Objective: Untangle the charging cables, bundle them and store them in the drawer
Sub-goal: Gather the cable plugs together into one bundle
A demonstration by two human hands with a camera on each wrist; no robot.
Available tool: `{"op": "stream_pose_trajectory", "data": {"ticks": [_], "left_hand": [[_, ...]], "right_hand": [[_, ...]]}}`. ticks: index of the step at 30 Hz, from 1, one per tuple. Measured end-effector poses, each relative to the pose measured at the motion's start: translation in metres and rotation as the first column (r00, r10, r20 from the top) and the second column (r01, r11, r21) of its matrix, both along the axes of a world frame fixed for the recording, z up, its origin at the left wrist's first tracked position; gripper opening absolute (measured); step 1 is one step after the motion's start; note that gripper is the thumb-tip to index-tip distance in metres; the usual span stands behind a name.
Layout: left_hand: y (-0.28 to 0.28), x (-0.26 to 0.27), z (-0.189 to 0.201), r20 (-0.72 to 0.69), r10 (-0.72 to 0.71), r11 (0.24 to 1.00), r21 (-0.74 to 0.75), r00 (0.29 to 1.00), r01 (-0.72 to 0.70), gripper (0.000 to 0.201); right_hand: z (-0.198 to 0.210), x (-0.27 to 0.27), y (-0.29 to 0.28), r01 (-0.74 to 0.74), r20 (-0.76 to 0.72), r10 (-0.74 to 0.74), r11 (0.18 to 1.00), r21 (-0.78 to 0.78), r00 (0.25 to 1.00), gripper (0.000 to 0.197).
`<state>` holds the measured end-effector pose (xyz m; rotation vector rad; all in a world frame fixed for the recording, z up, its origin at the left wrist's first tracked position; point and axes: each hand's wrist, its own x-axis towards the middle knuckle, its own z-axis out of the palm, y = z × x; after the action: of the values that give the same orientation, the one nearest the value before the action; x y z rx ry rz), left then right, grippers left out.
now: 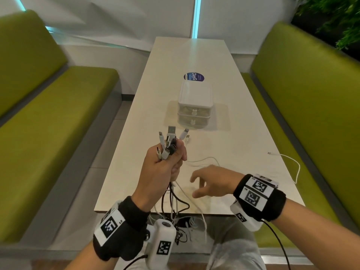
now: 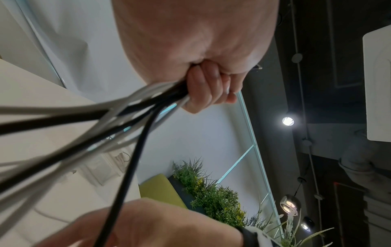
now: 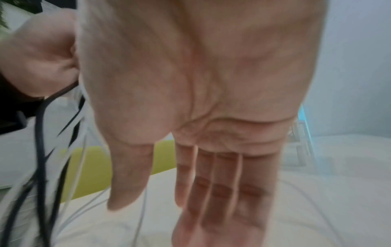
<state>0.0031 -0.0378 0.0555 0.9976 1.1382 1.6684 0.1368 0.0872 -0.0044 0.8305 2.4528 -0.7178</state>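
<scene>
My left hand [image 1: 165, 162] grips a bunch of black and white charging cables [image 1: 168, 142] upright over the near part of the table, several plugs fanning out above the fist. Their tails [image 1: 176, 203] hang down past the table's front edge. The left wrist view has the fingers [image 2: 208, 86] curled round the cable bundle [image 2: 135, 110]. My right hand [image 1: 211, 182] hovers just right of the hanging cables, fingers spread and straight, holding nothing; its palm [image 3: 201, 83] fills the right wrist view. A small white two-drawer box [image 1: 194, 106] stands mid-table, both drawers closed.
One white cable [image 1: 292, 162] lies loose along the table's right edge, another [image 1: 202, 160] on the table [image 1: 136, 172] by my hands. A round blue sticker [image 1: 193, 77] sits behind the drawer box. Green benches [image 1: 48, 114] flank the table on both sides.
</scene>
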Motion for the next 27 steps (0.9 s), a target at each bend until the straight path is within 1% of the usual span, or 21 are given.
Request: {"op": "stream_pose_trajectory", "data": {"ticks": [2, 4, 5, 7, 8, 9, 10, 12, 14, 16, 18, 20, 21, 22, 24, 26, 27], "left_hand": [[0.001, 0.001, 0.000, 0.005, -0.004, 1.000, 0.012, 1.000, 0.004, 0.033], [0.002, 0.000, 0.000, 0.005, -0.006, 0.999, 0.032, 1.000, 0.006, 0.033], [0.003, -0.001, 0.000, 0.005, -0.001, 0.999, 0.040, 1.000, 0.001, 0.034], [0.004, -0.004, 0.001, 0.012, 0.014, 0.999, 0.045, 1.000, -0.014, 0.035], [0.004, -0.005, 0.001, 0.014, 0.017, 0.999, 0.042, 1.000, -0.018, 0.035], [0.005, -0.006, 0.002, 0.015, 0.019, 0.999, 0.040, 1.000, -0.020, 0.035], [0.006, -0.006, 0.001, 0.014, 0.023, 0.999, 0.037, 1.000, -0.023, 0.035], [0.007, -0.006, -0.001, 0.000, 0.039, 0.999, 0.023, 0.999, -0.039, 0.037], [0.007, -0.006, -0.004, -0.033, 0.073, 0.997, -0.005, 0.997, -0.073, 0.038], [0.008, -0.006, -0.007, -0.091, 0.123, 0.991, -0.038, 0.988, -0.127, 0.039], [0.011, -0.005, -0.009, -0.148, 0.178, 0.980, -0.062, 0.973, -0.189, 0.043], [0.016, -0.005, -0.011, -0.176, 0.217, 0.970, -0.072, 0.960, -0.232, 0.047], [0.018, -0.005, -0.013, -0.178, 0.230, 0.965, -0.083, 0.957, -0.247, 0.050], [0.020, -0.005, -0.014, -0.176, 0.239, 0.961, -0.096, 0.955, -0.258, 0.053], [0.023, -0.006, -0.016, -0.159, 0.261, 0.951, -0.126, 0.952, -0.282, 0.056], [0.024, -0.008, -0.017, -0.110, 0.281, 0.941, -0.164, 0.954, -0.296, 0.054], [0.025, -0.009, -0.018, -0.077, 0.286, 0.938, -0.180, 0.955, -0.295, 0.053]], "right_hand": [[-0.008, -0.006, -0.013, -0.051, 0.027, 0.054, 0.992, -0.115, 0.998, 0.042], [-0.020, -0.009, -0.028, -0.107, 0.058, 0.123, 0.969, -0.223, 0.991, 0.024], [-0.024, -0.010, -0.033, -0.110, 0.076, 0.137, 0.953, -0.283, 0.988, 0.016], [-0.026, -0.011, -0.036, -0.105, 0.154, 0.173, 0.920, -0.377, 0.973, 0.011], [-0.025, -0.012, -0.033, -0.098, 0.183, 0.180, 0.918, -0.385, 0.966, 0.013], [-0.022, -0.012, -0.028, -0.086, 0.182, 0.159, 0.931, -0.356, 0.970, 0.014], [-0.019, -0.012, -0.020, -0.061, 0.141, 0.106, 0.955, -0.289, 0.984, 0.014], [-0.010, -0.013, -0.001, 0.008, -0.050, -0.012, 0.997, -0.072, 0.999, 0.017], [-0.004, -0.016, 0.018, 0.122, -0.240, -0.093, 0.987, 0.107, 0.966, 0.019], [-0.005, -0.020, 0.031, 0.253, -0.337, -0.182, 0.950, 0.181, 0.924, 0.022], [-0.014, -0.026, 0.036, 0.297, -0.333, -0.211, 0.926, 0.234, 0.919, 0.033], [-0.029, -0.029, 0.036, 0.269, -0.278, -0.197, 0.931, 0.248, 0.940, 0.044], [-0.036, -0.030, 0.035, 0.250, -0.246, -0.191, 0.938, 0.240, 0.950, 0.046], [-0.041, -0.030, 0.035, 0.230, -0.222, -0.176, 0.940, 0.251, 0.959, 0.044], [-0.046, -0.030, 0.030, 0.167, -0.208, -0.100, 0.928, 0.332, 0.973, 0.030], [-0.043, -0.029, 0.023, 0.150, -0.274, -0.038, 0.905, 0.398, 0.961, 0.023], [-0.039, -0.029, 0.021, 0.176, -0.342, -0.036, 0.905, 0.388, 0.939, 0.023]]}}
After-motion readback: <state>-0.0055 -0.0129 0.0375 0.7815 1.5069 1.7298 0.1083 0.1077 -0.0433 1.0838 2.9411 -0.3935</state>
